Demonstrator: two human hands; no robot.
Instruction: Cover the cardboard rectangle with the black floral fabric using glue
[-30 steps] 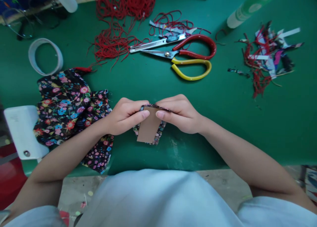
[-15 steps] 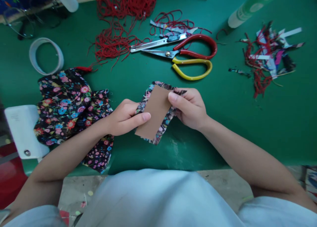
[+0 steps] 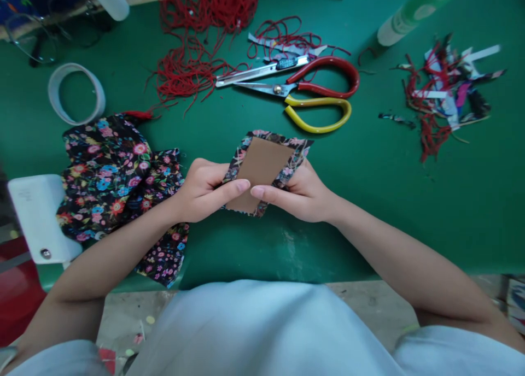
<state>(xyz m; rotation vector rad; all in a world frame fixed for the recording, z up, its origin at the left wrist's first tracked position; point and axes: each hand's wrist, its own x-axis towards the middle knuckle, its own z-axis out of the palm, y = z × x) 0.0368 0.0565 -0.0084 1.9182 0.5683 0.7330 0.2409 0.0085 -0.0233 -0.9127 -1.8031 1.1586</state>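
Between my hands is a brown cardboard rectangle (image 3: 266,160) lying on a larger piece of dark floral fabric (image 3: 298,145), whose edges show around it. My left hand (image 3: 207,191) grips the left side, thumb flat on the card and fingers behind. From the right, my right hand (image 3: 307,195) pinches the lower part, its thumb tip nearly meeting the left thumb. The fingers of both hands are mostly hidden under the fabric. Left of my hands lies a crumpled black floral cloth (image 3: 106,174) on the green table (image 3: 348,245).
Scissors with red and yellow handles (image 3: 320,94) and a utility knife (image 3: 258,72) lie beyond my hands. Red cord (image 3: 184,72) is heaped behind them. A tape roll (image 3: 76,94) and white device (image 3: 39,217) are left; fabric scraps (image 3: 451,92) and a green-and-white tube (image 3: 414,15) right.
My right hand has shifted down from the card's upper right edge, its thumb now beside the left one. The card and fabric have tilted, with the upper edge raised slightly.
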